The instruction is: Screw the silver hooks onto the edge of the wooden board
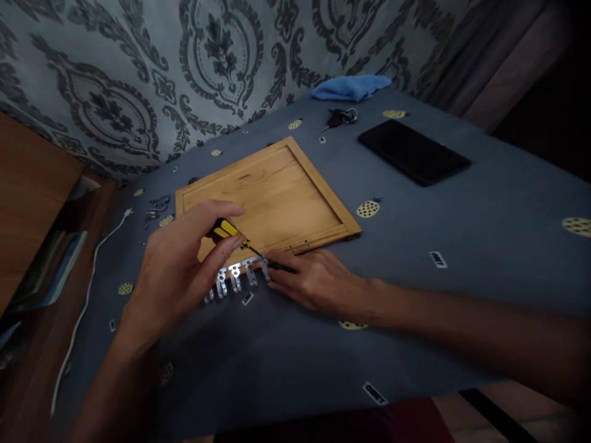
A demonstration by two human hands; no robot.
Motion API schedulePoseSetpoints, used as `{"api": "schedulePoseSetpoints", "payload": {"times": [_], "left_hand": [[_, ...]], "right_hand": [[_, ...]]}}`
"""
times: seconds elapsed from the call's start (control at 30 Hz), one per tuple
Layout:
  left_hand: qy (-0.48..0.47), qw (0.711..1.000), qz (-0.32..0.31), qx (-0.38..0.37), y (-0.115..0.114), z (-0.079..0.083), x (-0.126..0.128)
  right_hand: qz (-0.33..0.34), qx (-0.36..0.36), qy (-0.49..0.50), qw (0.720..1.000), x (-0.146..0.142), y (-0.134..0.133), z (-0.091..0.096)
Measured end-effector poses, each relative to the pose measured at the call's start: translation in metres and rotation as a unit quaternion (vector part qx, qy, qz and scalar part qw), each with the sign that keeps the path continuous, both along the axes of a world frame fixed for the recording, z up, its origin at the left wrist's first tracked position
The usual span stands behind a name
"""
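My left hand point(182, 264) is closed round the yellow-and-black handle of a small screwdriver point(231, 234). Its shaft slants down to the right, toward the near edge of a wooden framed board point(277, 191) lying flat on the blue cloth. A silver metal hook rail point(235, 277) with several hooks lies along that near edge. My right hand point(314, 280) rests flat on the cloth at the rail's right end, fingers pressed beside the screwdriver tip.
A black phone or tablet point(413, 151) lies at the back right, keys point(339, 117) and a blue cloth point(351, 86) behind it. A white cable point(87, 289) runs down the left. Small metal parts point(157, 206) sit left of the board. A wooden cabinet point(32, 191) stands at the left.
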State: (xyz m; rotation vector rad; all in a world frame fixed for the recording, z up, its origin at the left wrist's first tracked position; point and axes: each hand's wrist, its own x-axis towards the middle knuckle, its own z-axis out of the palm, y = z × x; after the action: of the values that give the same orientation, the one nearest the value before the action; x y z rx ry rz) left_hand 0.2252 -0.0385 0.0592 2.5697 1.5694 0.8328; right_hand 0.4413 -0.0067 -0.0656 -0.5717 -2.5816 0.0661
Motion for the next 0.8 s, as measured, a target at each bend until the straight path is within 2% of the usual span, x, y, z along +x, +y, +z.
{"api": "schedulePoseSetpoints", "payload": {"times": [0.1, 0.33, 0.43, 0.7, 0.8], "left_hand": [[-0.012, 1.0, -0.002, -0.008, 0.002, 0.0007, -0.0012], [-0.007, 0.998, 0.043, 0.043, 0.0, -0.0075, 0.0076], [-0.02, 0.998, 0.049, 0.04, -0.0025, -0.0081, 0.0069], [0.005, 1.0, 0.024, 0.017, -0.0018, -0.0024, 0.0031], [0.013, 1.0, -0.001, -0.013, 0.0001, -0.0005, 0.0]], "right_hand": [[0.001, 0.003, -0.003, 1.0, -0.0006, 0.0001, -0.0002], [-0.002, -0.009, -0.006, 1.0, -0.0009, 0.0003, 0.0004], [0.005, -0.009, -0.005, 1.0, -0.0005, 0.0006, 0.0009], [0.011, -0.017, -0.031, 0.999, -0.0005, 0.0013, 0.0024], [0.015, -0.031, -0.038, 0.999, -0.0001, 0.0013, 0.0027]]}}
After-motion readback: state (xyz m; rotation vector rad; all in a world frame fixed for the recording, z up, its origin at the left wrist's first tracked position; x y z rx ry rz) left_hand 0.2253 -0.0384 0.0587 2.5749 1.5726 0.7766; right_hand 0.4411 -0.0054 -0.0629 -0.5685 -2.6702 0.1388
